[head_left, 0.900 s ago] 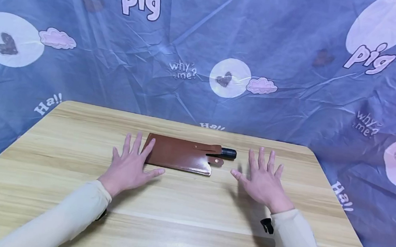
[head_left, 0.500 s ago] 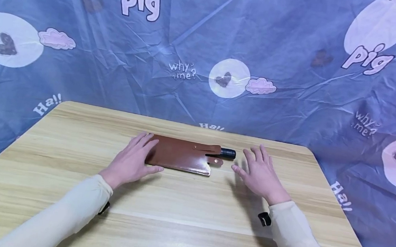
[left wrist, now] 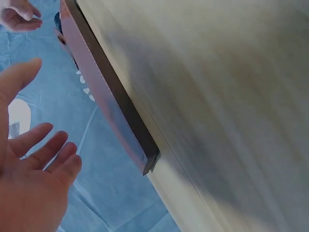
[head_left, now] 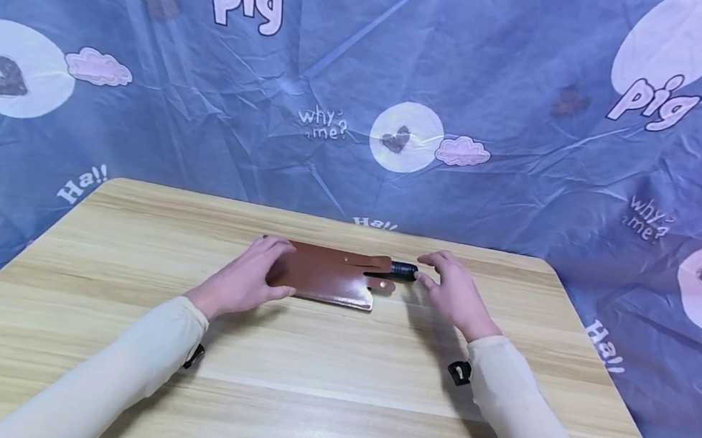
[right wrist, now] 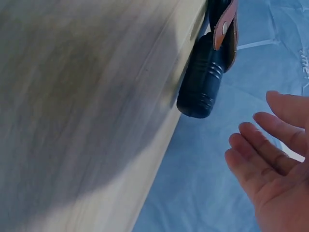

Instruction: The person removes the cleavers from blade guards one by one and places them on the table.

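Evidently, in the head view, a flat, glossy brown leather-look sheath (head_left: 325, 275) with a black ribbed cylindrical handle (head_left: 405, 272) lies toward the far side of a pale wood-grain table (head_left: 334, 369); the left hand (head_left: 245, 276) hovers loosely bent at its left end, and the right hand (head_left: 456, 290) is just beside the handle, gripping nothing. The left wrist view shows a straight, thick side, so the sheath is probably stiff, sturdy and slick on its face; the relaxed left fingers are apart from it. In the right wrist view, the handle's rings promise the surest hold, with support under the likely heavier sheath; the right fingers are uncurled, clear of it. The tabletop looks smooth, and a creased blue cloth (right wrist: 203, 188) hangs beyond its edge.
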### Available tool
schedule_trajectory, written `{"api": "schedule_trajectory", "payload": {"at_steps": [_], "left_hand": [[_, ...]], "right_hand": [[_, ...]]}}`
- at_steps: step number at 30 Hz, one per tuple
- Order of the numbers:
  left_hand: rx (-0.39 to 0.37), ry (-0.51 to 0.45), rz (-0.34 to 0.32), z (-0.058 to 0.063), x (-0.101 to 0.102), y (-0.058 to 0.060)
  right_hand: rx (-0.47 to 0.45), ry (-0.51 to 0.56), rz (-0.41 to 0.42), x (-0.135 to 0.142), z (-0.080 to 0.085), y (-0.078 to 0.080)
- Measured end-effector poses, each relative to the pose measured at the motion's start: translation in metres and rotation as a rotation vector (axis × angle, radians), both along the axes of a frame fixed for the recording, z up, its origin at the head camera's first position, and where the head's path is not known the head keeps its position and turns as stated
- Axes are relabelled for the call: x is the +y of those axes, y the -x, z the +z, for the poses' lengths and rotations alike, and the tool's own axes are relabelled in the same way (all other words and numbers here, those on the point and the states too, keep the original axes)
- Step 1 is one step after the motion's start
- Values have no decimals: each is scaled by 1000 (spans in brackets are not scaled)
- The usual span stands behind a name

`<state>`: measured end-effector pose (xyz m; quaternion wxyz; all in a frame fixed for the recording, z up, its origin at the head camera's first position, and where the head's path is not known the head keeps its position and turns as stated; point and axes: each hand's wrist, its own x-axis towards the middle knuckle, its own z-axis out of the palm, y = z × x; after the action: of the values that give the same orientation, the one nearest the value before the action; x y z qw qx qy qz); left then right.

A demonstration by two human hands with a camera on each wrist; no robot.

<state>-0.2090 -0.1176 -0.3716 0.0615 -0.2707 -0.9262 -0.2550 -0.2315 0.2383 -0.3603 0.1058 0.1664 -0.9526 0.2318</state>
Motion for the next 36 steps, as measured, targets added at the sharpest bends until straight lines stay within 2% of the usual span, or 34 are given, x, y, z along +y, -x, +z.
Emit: {"api": "schedule_trajectory", "payload": {"at_steps": [5, 12, 17, 29, 36], "left_hand": [[-49, -3, -32, 1, 1, 6], [-70, -38, -92, 1, 1, 20], [-91, -16, -100, 0, 3, 30], [-99, 7, -134, -4, 3, 49], [-159, 27, -148, -3, 2, 58]], "right_hand": [[-35, 26, 11, 0, -2, 5], [-104, 51, 13, -2, -5, 13], [-148, 89, 4, -4, -8, 21], [-171, 100, 14, -3, -13, 30], [-202, 78, 2, -4, -16, 37]]}}
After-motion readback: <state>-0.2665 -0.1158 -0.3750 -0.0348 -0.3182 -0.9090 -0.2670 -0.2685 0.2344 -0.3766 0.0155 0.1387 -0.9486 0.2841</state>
